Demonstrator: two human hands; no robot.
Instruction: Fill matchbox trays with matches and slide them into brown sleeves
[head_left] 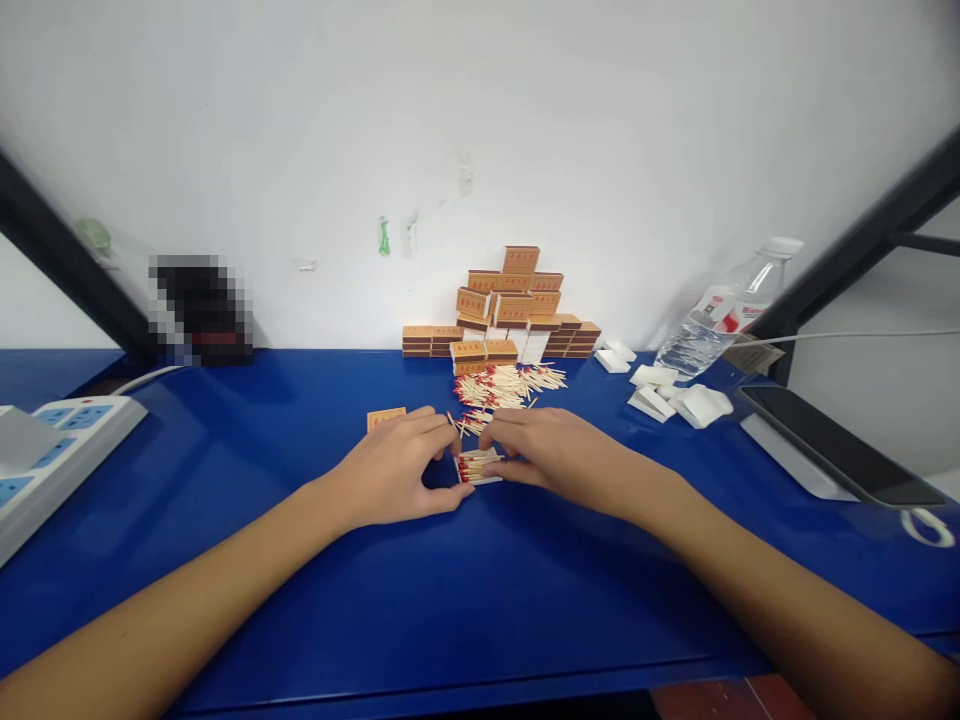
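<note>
The curled right hand (551, 443) hides part of the matchbox tray (489, 481), its grip impossible to tell. The left hand (401, 458), thumb outstretched, grasps the tray's left end.

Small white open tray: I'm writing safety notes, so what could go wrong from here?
Pressure from the left hand or right hand might tip the small white tray between them, spilling its red-tipped wooden matches. Either could scatter the loose heap of similar matches just beyond. A bump might topple the uneven stack of orange-brown matchboxes behind.
</note>
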